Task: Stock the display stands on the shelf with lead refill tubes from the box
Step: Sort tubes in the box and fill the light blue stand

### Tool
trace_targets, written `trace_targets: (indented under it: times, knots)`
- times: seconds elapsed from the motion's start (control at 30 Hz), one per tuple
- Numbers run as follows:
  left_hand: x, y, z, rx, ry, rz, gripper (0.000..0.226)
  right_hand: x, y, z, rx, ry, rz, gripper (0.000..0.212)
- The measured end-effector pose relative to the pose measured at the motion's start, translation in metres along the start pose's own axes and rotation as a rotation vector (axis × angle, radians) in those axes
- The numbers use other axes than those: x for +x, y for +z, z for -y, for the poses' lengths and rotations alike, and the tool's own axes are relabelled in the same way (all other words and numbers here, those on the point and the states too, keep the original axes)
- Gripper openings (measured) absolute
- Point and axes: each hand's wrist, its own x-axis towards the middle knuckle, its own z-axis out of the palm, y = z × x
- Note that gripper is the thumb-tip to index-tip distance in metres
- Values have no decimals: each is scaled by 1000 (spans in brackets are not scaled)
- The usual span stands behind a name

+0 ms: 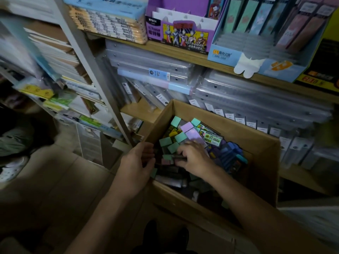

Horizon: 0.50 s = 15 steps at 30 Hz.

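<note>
An open cardboard box (256, 143) stands on the floor before the shelves, filled with several lead refill tubes (190, 132) with teal, lilac and dark caps. My left hand (135, 162) grips the box's near left corner, fingers curled over the rim. My right hand (192, 158) is inside the box, fingers curled round a dark tube (178, 157) among the pile. A light blue display stand (260, 46) with stepped slots sits on the shelf above at the right, and a purple stand (179, 32) stands to its left.
Wooden shelves (183, 52) hold clear plastic binders (156, 65) behind the box. A grey metal upright (95, 74) divides off a left rack of notebooks. Tiled floor (55, 180) lies at the lower left; a shoe shows at the far left edge.
</note>
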Motion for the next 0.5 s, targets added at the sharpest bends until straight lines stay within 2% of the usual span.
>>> trace_targets:
  times: [0.17,0.27,0.37,0.5]
  knots:
    - [1,4,-2,21,-11,-14,41,-8,-1,-9,193,28,1,29]
    - [1,6,-3,20,-24,-5,41,-14,-10,-7,429,62,-57,13]
    - [3,9,-9,15,-34,22,37,-18,-27,0,713,106,-124,5]
    - [6,14,-18,-63,-64,89,29,-23,-45,20,1079,132,-37,14]
